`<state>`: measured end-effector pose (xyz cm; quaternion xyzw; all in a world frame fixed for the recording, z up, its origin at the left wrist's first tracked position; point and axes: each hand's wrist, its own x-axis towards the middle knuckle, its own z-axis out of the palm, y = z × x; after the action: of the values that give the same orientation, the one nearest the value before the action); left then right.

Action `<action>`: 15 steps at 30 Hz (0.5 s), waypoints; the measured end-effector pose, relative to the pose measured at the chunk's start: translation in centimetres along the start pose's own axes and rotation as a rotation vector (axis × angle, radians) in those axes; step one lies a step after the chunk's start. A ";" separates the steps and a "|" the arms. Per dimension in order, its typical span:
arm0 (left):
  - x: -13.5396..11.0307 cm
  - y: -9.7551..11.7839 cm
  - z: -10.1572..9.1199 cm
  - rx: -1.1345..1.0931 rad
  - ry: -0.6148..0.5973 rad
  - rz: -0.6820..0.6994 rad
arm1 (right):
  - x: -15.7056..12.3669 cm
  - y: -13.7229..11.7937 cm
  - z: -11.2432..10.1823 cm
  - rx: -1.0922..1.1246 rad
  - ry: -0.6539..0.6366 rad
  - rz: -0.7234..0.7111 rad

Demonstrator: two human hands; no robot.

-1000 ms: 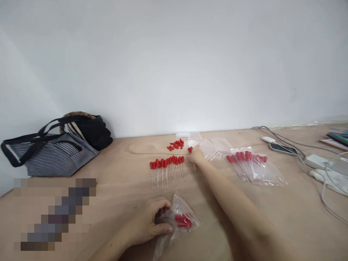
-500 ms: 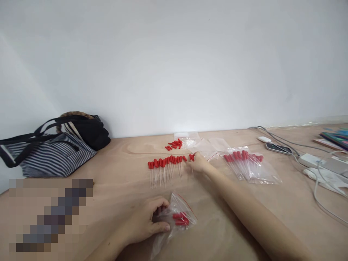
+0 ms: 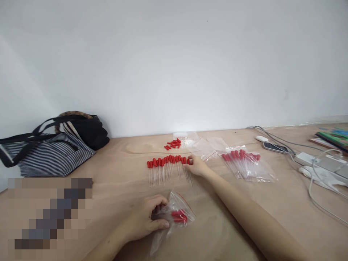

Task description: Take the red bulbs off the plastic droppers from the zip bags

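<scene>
My left hand (image 3: 148, 219) is closed on the mouth of a small clear zip bag (image 3: 174, 223) lying on the wooden table (image 3: 114, 181); red caps show inside it. My right hand (image 3: 198, 166) reaches far out and rests at the right end of a row of glass droppers with red bulbs (image 3: 165, 167), its fingers pinched at the last dropper. A loose pile of red caps (image 3: 172, 144) lies just behind the row.
A filled clear bag of droppers (image 3: 246, 165) lies right of my hand, with empty bags (image 3: 206, 146) behind. A striped tote bag (image 3: 51, 150) stands at the left by the wall. A phone (image 3: 272, 146), cables and a white adapter (image 3: 307, 158) occupy the right.
My right hand has moved from the empty bags down and left to the row's right end, setting a dropper there. My left hand has stayed on the zip bag.
</scene>
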<state>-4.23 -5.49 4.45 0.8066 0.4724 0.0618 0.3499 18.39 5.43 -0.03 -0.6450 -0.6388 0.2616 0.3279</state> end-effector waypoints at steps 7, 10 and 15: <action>0.3 -0.2 0.6 0.004 0.074 0.035 | -5.5 0.7 -1.8 0.207 -0.101 -0.251; 0.7 -0.2 1.2 -0.005 0.109 0.055 | -8.9 0.9 -2.4 0.245 -0.299 -0.382; 1.0 -0.2 1.8 -0.012 0.153 0.111 | -11.0 0.8 -2.9 0.209 -0.415 -0.358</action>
<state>-3.03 -5.49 2.78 0.8224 0.4518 0.1453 0.3136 20.59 -5.71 0.29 -0.4174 -0.7655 0.3902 0.2957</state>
